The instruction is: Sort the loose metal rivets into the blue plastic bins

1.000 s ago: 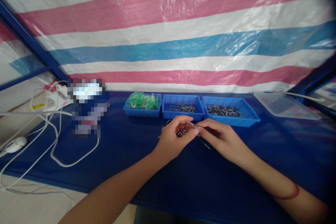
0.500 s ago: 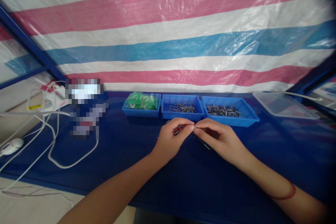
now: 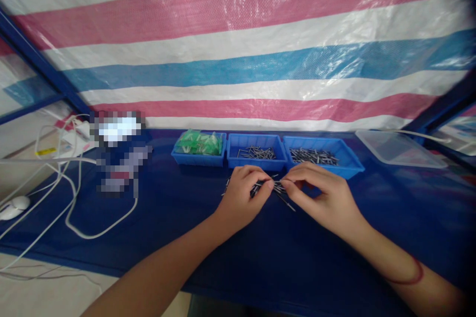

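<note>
My left hand [image 3: 245,190] has its thumb and index finger pinched together over a loose pile of thin metal pins [image 3: 278,188] on the blue table; what lies between its fingertips is too small to make out. Just to the right, my right hand [image 3: 322,190] also pinches thumb and fingers together above the pile's right side, and its fingertips hide whatever they hold. Behind the hands stand three blue bins: the left bin [image 3: 200,159] with green bags, the middle bin [image 3: 256,162] and the right bin [image 3: 347,168] with metal pins.
A clear plastic lid [image 3: 401,148] lies at the back right. White cables [image 3: 80,230], a white mouse [image 3: 15,207] and blurred-out items [image 3: 124,168] are on the left. A striped sheet [image 3: 238,69] hangs behind the table [image 3: 260,257].
My hands have moved apart from touching fingertips, the right one shifting right. More of the metal pins between them now shows.
</note>
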A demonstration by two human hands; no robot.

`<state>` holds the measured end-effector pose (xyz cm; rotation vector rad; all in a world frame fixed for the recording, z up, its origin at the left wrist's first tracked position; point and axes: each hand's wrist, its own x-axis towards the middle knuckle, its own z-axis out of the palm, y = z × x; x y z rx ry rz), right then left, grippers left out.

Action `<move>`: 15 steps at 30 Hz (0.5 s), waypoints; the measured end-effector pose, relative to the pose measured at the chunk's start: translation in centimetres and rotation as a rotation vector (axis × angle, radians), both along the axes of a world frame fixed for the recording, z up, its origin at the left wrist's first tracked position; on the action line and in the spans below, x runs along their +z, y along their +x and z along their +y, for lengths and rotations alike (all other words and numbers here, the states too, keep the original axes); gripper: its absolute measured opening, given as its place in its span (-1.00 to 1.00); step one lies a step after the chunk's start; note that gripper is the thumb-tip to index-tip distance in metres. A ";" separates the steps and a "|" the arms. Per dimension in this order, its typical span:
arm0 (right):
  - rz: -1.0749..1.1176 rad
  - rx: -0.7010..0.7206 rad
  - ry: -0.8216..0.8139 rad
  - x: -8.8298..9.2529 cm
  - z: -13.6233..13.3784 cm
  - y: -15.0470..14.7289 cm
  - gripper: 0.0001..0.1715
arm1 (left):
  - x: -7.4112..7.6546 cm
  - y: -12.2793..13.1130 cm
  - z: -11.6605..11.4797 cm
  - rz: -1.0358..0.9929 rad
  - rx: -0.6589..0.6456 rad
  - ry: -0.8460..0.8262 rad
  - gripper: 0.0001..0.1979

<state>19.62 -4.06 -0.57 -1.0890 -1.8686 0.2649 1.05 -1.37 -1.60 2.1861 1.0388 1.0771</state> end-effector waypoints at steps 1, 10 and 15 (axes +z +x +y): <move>-0.033 -0.016 0.032 0.2 0.1 0.2 -0.93 | 0.1 -0.2 0.1 0.071 0.012 0.051 -0.85; -0.232 -0.514 0.174 -0.1 3.8 7.4 -0.80 | 1.6 -2.2 1.6 0.580 0.081 0.151 -0.75; -0.412 -0.559 0.103 -1.7 5.2 7.0 -0.66 | 2.0 -2.5 1.0 0.757 0.082 0.098 -0.66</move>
